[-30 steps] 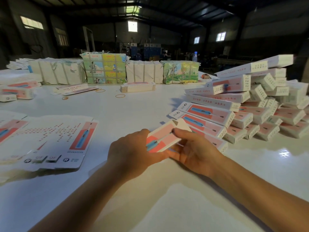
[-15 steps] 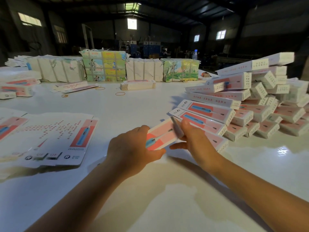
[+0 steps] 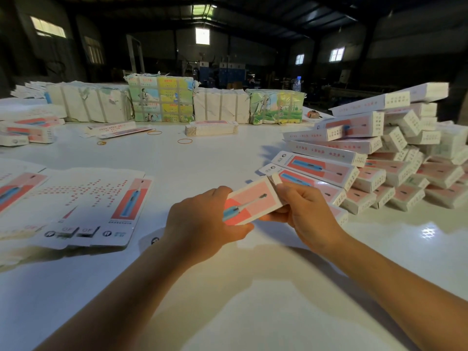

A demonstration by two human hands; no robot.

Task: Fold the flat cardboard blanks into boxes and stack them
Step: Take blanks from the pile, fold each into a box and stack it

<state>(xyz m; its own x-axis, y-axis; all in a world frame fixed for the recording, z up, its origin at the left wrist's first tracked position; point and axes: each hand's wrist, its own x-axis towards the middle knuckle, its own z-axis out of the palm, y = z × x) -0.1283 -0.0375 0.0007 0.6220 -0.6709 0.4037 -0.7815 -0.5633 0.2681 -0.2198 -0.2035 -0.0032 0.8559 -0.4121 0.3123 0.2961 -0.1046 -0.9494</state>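
Observation:
I hold a pink and white toothbrush box over the white table, just left of the stack. My left hand grips its near end. At its far end my right hand has fingers curled round the box, beside a small white end flap. A large stack of folded boxes rises at the right. Flat printed blanks lie spread on the table at the left.
Wrapped bundles of blanks line the far side, with a low pile of blanks in front. Rubber bands lie scattered mid-table. A few boxes sit far left. A water bottle stands behind the bundles.
My right hand has moved from under the box to its far end and curled round it. The box has tilted flatter and shifted a little toward the stack.

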